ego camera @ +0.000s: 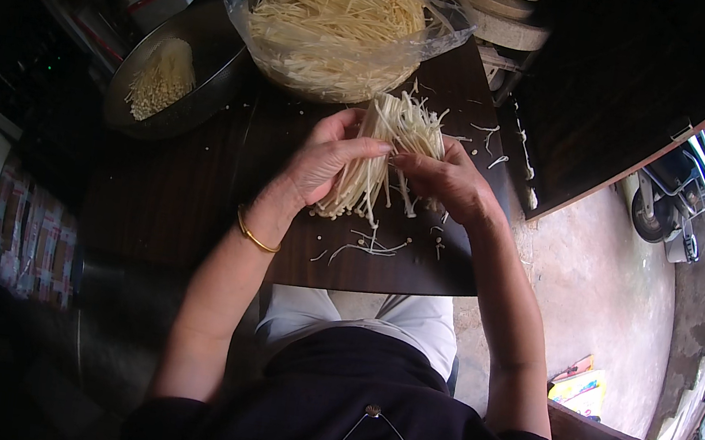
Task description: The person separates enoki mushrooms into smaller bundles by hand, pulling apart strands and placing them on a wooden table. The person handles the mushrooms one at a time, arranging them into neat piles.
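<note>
Between my hands is a bunch of pale enoki mushrooms point(368, 175), its small caps pointing down toward me and its stems fanned out at the top. My left hand point(327, 160) grips the bunch from the left, thumb lying across the stems. From the right, my right hand point(448, 176) pinches stems of the same bunch, its fingertips close to the left thumb; some of its fingers are hidden behind the stems. Loose enoki strands point(376, 244) and small caps lie on the dark wooden table point(173, 210) below the hands.
A clear plastic bag point(246, 12) heaped with enoki point(346, 12) stands beyond my hands. To its left, a dark bowl point(211, 78) holds one enoki bundle point(167, 79). Stem scraps point(485, 134) lie near the table's right edge. A wheeled vehicle point(662, 201) stands on the floor at right.
</note>
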The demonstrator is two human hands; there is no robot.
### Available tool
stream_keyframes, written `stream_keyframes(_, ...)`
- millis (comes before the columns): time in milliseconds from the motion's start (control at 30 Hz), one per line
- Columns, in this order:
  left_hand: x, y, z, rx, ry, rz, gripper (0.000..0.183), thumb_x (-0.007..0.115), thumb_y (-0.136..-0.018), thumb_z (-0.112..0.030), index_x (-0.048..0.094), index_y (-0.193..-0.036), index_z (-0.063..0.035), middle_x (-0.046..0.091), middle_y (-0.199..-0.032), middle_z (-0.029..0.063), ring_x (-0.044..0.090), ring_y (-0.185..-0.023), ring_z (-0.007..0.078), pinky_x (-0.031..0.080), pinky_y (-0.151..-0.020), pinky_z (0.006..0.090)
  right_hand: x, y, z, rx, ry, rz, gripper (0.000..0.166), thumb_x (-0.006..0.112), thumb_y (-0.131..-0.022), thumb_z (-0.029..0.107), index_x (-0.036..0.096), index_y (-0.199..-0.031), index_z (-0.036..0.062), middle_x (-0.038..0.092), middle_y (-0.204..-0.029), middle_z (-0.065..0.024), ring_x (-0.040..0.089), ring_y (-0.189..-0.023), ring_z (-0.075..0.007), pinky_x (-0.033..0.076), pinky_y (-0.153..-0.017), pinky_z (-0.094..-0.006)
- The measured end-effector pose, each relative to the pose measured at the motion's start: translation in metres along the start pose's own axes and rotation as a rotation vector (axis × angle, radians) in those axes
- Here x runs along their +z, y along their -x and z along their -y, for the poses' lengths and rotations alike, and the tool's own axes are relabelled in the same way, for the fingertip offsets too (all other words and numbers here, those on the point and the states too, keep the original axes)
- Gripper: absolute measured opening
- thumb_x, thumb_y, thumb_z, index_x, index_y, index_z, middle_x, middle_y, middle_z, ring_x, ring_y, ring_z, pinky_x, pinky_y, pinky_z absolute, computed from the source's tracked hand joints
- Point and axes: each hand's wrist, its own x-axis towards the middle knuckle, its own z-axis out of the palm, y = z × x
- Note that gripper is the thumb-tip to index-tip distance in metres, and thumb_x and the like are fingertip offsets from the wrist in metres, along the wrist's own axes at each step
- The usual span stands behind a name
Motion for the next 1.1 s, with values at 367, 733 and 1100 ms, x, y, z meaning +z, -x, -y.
stream_keyframes(367,0.001,0.002,-0.003,-0.071,-0.017,0.065,0.031,0.058,-0.083,-0.008,0.052,-0.113,-0.0007,0.060,-0.093,0.0050,0.060,-0.082,0.0117,0.051,-0.075,0.0264,-0.011,-0.001,-0.001,0.026,-0.130,0.083,0.012,0.058,-0.088,0.018,0.057,-0.088,0.0054,0.045,-0.060,0.0041,0.039,-0.049,-0.0052,0.029,-0.043,-0.0199)
stream_keyframes(733,-0.005,-0.003,-0.001,-0.030,0.060,0.045,0.030,0.060,-0.084,-0.006,0.053,-0.113,-0.0019,0.060,-0.094,0.0046,0.060,-0.082,0.0118,0.050,-0.075,0.0262,-0.018,-0.009,-0.002,-0.062,-0.458,-0.042,0.016,0.068,-0.082,0.015,0.053,-0.084,0.0100,0.045,-0.060,0.0063,0.038,-0.048,-0.0037,0.028,-0.039,-0.0206)
stream_keyframes(1100,0.000,-0.002,-0.001,-0.015,0.072,0.029,0.036,0.062,-0.084,-0.007,0.051,-0.118,-0.0022,0.060,-0.102,0.0050,0.059,-0.091,0.0122,0.050,-0.080,0.0271,-0.007,-0.005,-0.007,-0.001,-0.159,0.041,0.013,0.067,-0.081,0.016,0.060,-0.087,0.0068,0.050,-0.062,0.0039,0.039,-0.048,-0.0051,0.029,-0.044,-0.0211)
